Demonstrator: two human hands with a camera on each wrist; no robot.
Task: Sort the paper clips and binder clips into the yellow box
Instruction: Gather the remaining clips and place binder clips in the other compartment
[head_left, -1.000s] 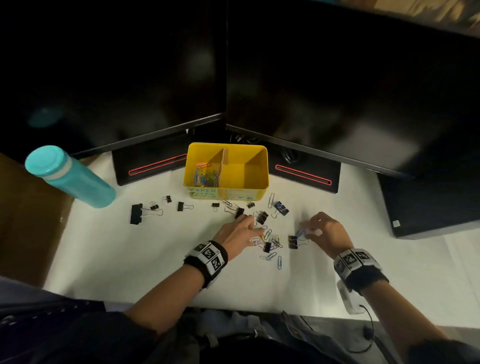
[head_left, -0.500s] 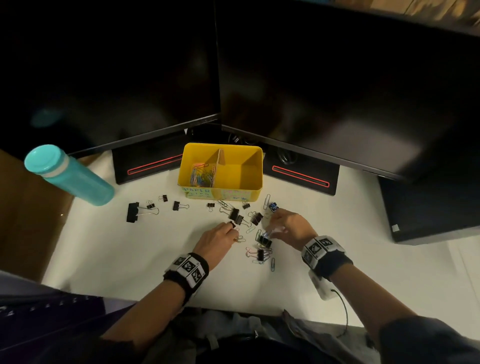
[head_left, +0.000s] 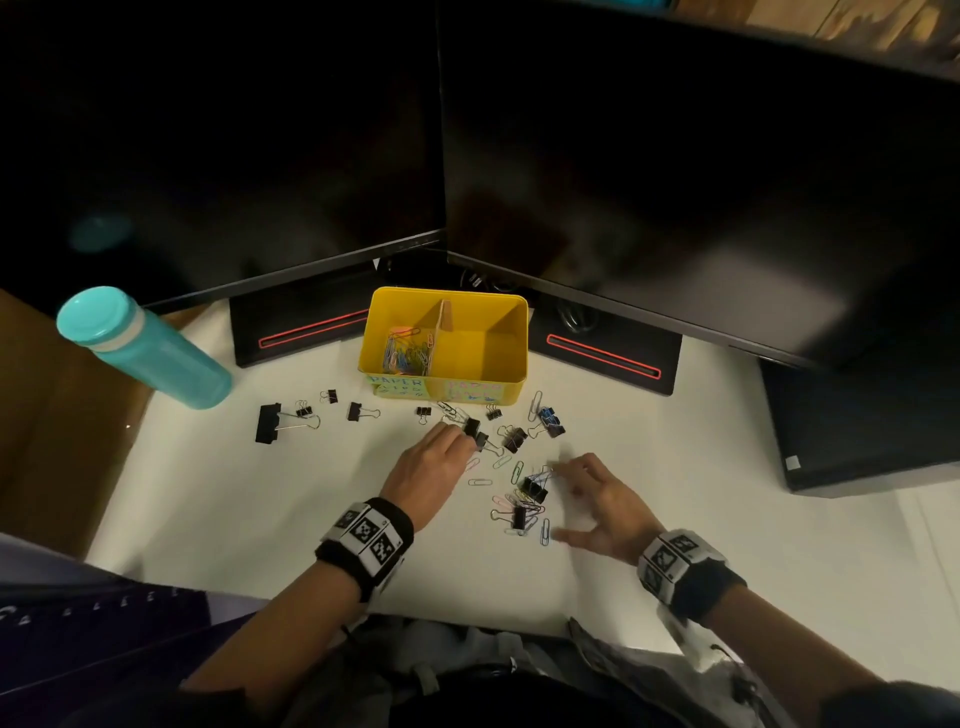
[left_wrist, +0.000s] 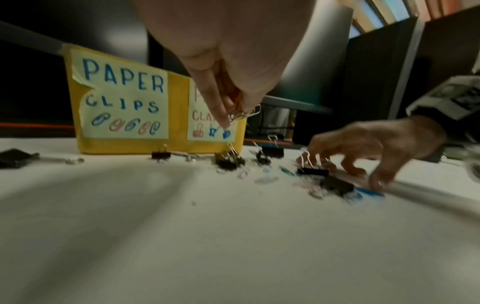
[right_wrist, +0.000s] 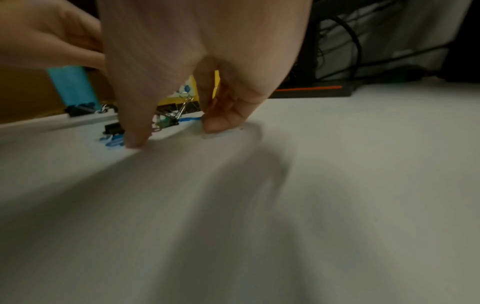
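The yellow box stands at the back of the white desk; its left compartment holds coloured paper clips and the right one looks empty. My left hand hovers beside two black binder clips and pinches a few paper clips in its fingertips. My right hand is spread, with thumb and fingertips pressed on the desk around a mixed pile of clips. More binder clips lie in a row to the left, and a blue one sits near the box.
A teal bottle stands at the left back. Two dark monitors on bases rise behind the box. A black case sits at the right. The desk's near edge runs just behind my wrists.
My right hand has drawn back from near the box toward me and spread its fingers over the pile. My left hand has shifted slightly forward, still pinching clips.
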